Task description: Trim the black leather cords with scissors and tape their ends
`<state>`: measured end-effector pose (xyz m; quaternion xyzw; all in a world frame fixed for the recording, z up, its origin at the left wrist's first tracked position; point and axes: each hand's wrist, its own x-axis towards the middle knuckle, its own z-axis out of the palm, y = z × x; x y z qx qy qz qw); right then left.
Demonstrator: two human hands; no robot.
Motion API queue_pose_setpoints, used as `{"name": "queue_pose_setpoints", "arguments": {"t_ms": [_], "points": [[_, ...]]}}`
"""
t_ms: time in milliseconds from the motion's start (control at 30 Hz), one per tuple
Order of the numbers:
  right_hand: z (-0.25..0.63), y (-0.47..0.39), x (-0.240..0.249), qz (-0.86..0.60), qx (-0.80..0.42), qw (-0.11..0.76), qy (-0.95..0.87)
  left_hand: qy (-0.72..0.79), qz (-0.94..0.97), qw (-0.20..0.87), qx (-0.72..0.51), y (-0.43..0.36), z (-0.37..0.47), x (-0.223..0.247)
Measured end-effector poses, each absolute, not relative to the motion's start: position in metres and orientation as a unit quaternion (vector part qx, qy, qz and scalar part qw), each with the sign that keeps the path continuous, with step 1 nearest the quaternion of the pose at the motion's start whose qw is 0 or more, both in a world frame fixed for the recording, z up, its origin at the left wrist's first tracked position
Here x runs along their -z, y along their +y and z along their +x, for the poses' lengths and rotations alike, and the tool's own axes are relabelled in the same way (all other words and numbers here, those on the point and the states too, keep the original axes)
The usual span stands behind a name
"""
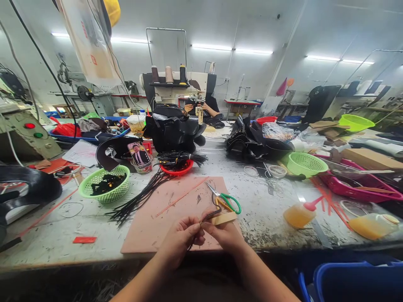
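Over the near edge of a pink board [176, 197], my left hand [182, 237] and my right hand [222, 235] meet, fingertips pinched together on a thin dark cord [208, 215]. The cord curves up past my right fingers, and its other end hangs below my left hand. A tan strip [224, 218] lies against the top of my right hand. Just beyond it are scissors with green handles [231, 202], blades pointing away to the left, and a yellow stick-like item partly under them. Black cords [141, 199] spread left of the board from a red basket [181, 167].
A green basket [107, 188] with black pieces and a phone [138, 155] stand left. Black leather pieces [176, 130] are piled behind. Glue bottles [300, 214], another green basket [307, 163] and a magenta basket [362, 186] are right. Another person's hands [206, 108] work at a sewing machine.
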<state>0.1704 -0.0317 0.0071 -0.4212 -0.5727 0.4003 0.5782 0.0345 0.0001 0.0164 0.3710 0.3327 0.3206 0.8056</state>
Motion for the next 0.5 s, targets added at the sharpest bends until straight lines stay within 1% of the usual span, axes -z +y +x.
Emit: {"name": "queue_pose_setpoints", "arguments": {"t_ms": [200, 400, 500], "points": [[0.177, -0.031, -0.011, -0.389, -0.431, 0.573, -0.578, 0.320, 0.347, 0.835, -0.283, -0.004, 0.036, -0.019], [0.181, -0.032, -0.013, -0.371, -0.375, 0.548, -0.649, 0.309, 0.341, 0.853, -0.246, -0.006, 0.035, -0.023], [0.182, -0.033, -0.011, -0.402, -0.344, 0.530, -0.663, 0.342, 0.356, 0.831, -0.257, -0.006, 0.035, -0.022]]}}
